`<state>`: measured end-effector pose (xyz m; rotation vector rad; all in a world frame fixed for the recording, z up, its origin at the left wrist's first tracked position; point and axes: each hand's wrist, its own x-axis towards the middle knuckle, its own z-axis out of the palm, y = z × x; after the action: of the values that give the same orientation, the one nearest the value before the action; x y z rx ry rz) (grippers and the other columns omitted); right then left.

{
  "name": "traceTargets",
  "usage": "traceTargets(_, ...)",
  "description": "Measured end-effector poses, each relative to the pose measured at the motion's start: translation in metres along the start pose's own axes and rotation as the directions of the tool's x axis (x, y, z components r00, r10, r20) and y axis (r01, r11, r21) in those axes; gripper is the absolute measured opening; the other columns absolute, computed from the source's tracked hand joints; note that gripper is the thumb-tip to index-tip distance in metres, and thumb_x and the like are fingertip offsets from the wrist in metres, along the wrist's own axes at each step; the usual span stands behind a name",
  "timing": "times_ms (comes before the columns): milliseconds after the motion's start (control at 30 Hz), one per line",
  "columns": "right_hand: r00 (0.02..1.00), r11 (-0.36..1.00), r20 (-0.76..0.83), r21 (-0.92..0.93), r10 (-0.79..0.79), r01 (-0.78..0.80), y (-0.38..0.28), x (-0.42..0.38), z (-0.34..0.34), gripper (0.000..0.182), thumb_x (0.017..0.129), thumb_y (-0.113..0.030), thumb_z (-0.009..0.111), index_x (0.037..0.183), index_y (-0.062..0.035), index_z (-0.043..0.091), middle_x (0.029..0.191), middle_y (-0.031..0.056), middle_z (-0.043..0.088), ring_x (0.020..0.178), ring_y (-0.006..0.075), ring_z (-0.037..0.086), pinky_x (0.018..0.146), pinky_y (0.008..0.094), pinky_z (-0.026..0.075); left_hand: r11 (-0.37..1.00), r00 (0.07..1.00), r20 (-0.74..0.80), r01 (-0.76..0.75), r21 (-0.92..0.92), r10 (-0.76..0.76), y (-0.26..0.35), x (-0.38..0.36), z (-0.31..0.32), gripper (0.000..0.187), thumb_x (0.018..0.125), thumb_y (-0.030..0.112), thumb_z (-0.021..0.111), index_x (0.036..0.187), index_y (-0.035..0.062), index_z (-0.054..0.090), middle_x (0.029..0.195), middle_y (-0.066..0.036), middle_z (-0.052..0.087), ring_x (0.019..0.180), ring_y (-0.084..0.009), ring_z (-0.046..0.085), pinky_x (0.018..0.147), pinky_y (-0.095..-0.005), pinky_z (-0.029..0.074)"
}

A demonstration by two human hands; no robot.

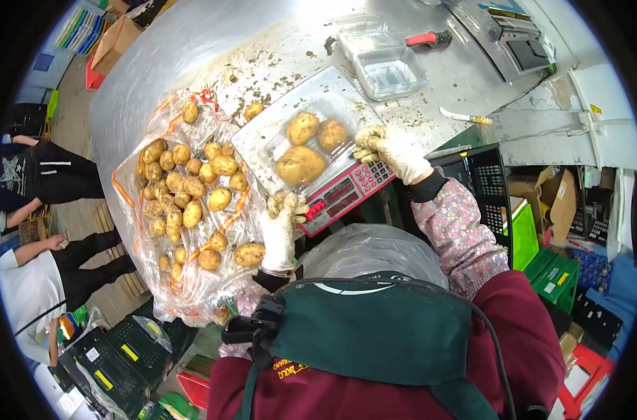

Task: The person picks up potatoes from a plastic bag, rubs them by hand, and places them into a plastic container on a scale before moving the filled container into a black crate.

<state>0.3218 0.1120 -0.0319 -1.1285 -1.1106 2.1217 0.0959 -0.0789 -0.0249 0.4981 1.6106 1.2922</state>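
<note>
A clear plastic tray with three large potatoes sits on the metal plate of a red digital scale. Red digits glow on the scale's display. My left hand, in a white glove soiled at the fingers, is curled at the display's left end. Beyond it, to the left, many potatoes lie on an opened clear plastic bag with orange stripes. My right hand, gloved likewise, has its fingers bent in beside the tray's right edge, above the keypad. Neither hand shows anything held.
Empty clear trays, a red-handled tool and a white-bladed knife lie on the metal table. A machine stands at the back right. Crates are to the right. Two people stand at left.
</note>
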Motion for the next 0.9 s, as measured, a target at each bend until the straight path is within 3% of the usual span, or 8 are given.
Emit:
traceTargets(100, 1.0, 0.999, 0.009, -0.041, -0.006, 0.007, 0.002, 0.002, -0.003, 0.014, 0.094, -0.012, 0.063, 0.1, -0.0005, 0.066, 0.088, 0.0095, 0.07, 0.078, 0.0166, 0.068, 0.069, 0.0262, 0.055, 0.951, 0.995, -0.098, -0.035, -0.308, 0.005, 0.004, -0.004, 0.017, 0.016, 0.093, 0.009, 0.065, 0.102, -0.0031, 0.061, 0.088, -0.014, 0.068, 0.076, -0.0225, 0.069, 0.069, -0.0301, 0.057)
traceTargets(400, 0.986, 0.979, 0.125, 0.182, -0.11, 0.086, 0.042, -0.021, 0.007, 0.014, 0.091, -0.011, 0.063, 0.096, 0.0019, 0.068, 0.089, 0.0121, 0.071, 0.072, 0.0148, 0.067, 0.064, 0.0263, 0.054, 0.988, 0.992, -0.09, -0.099, -0.122, 0.088, 0.033, 0.023, -0.001, 0.003, 0.09, 0.009, 0.063, 0.091, 0.0068, 0.06, 0.08, -0.001, 0.06, 0.068, -0.0114, 0.056, 0.063, -0.0261, 0.046)
traceTargets(467, 0.958, 0.996, 0.278, -0.055, 0.077, -0.064, 0.03, -0.043, -0.006, 0.017, 0.089, -0.015, 0.068, 0.097, -0.0006, 0.071, 0.093, 0.0081, 0.072, 0.085, 0.0145, 0.066, 0.079, 0.0287, 0.053, 0.947, 0.979, 0.044, -0.182, -0.263, 0.2, 0.059, 0.026, 0.013, 0.006, 0.089, 0.007, 0.062, 0.095, 0.0079, 0.06, 0.085, 0.002, 0.058, 0.074, -0.0077, 0.054, 0.065, -0.0229, 0.044)
traceTargets(533, 0.982, 0.963, 0.125, -0.213, -0.139, 0.163, 0.038, -0.049, -0.032, 0.024, 0.087, -0.018, 0.073, 0.102, -0.0007, 0.071, 0.095, 0.0067, 0.071, 0.091, 0.0134, 0.064, 0.085, 0.03, 0.051, 0.966, 0.946, 0.195, -0.256, -0.042, 0.259, 0.058, 0.05, -0.008, 0.012, 0.088, 0.006, 0.062, 0.099, 0.0076, 0.06, 0.09, 0.003, 0.057, 0.079, -0.0055, 0.052, 0.067, -0.0214, 0.042)
traceTargets(600, 0.949, 0.953, 0.083, 0.037, -0.304, 0.302, 0.02, -0.056, -0.089, 0.046, 0.086, -0.018, 0.074, 0.126, -0.0005, 0.06, 0.115, 0.0078, 0.066, 0.108, 0.0139, 0.058, 0.095, 0.0296, 0.046, 0.978, 0.859, 0.479, -0.209, 0.009, 0.179, 0.083, 0.059, 0.029, 0.02, 0.087, 0.005, 0.062, 0.107, 0.0038, 0.06, 0.095, 0.003, 0.058, 0.082, -0.0064, 0.053, 0.074, -0.0219, 0.044)
traceTargets(700, 0.961, 0.975, 0.194, -0.061, -0.197, 0.212, -0.014, -0.107, -0.104, 0.076, 0.082, -0.02, 0.076, 0.145, 0.0015, 0.038, 0.142, 0.012, 0.047, 0.13, 0.0198, 0.042, 0.11, 0.0329, 0.032, 0.963, 0.75, 0.659, -0.217, 0.16, 0.059, 0.089, 0.06, 0.105, 0.029, 0.088, 0.007, 0.063, 0.116, 0.0015, 0.06, 0.105, -0.001, 0.061, 0.091, -0.0092, 0.056, 0.081, -0.0238, 0.045)
traceTargets(833, 0.962, 0.95, 0.069, -0.158, -0.263, 0.271, 0.008, -0.166, -0.152, 0.073, 0.082, -0.032, 0.073, 0.141, 0.0025, 0.045, 0.142, 0.015, 0.049, 0.133, 0.0229, 0.041, 0.114, 0.0341, 0.028, 0.953, 0.522, 0.851, -0.223, 0.206, -0.062, 0.077, 0.058, 0.212, 0.037, 0.089, 0.006, 0.064, 0.125, -0.0003, 0.058, 0.119, -0.005, 0.061, 0.097, -0.0084, 0.054, 0.082, -0.0223, 0.046)
traceTargets(900, 0.941, 0.963, -0.21, 0.0, -0.264, 0.27, 0.053, -0.209, -0.181, 0.061, 0.088, -0.021, 0.069, 0.141, -0.0012, 0.046, 0.132, 0.01, 0.057, 0.12, 0.0172, 0.053, 0.105, 0.0313, 0.041, 0.923, 0.605, 0.796, -0.292, 0.252, -0.025, 0.071, 0.067, 0.248, 0.047, 0.09, 0.009, 0.067, 0.132, -0.0011, 0.051, 0.126, -0.009, 0.059, 0.107, -0.0145, 0.056, 0.091, -0.0279, 0.046)
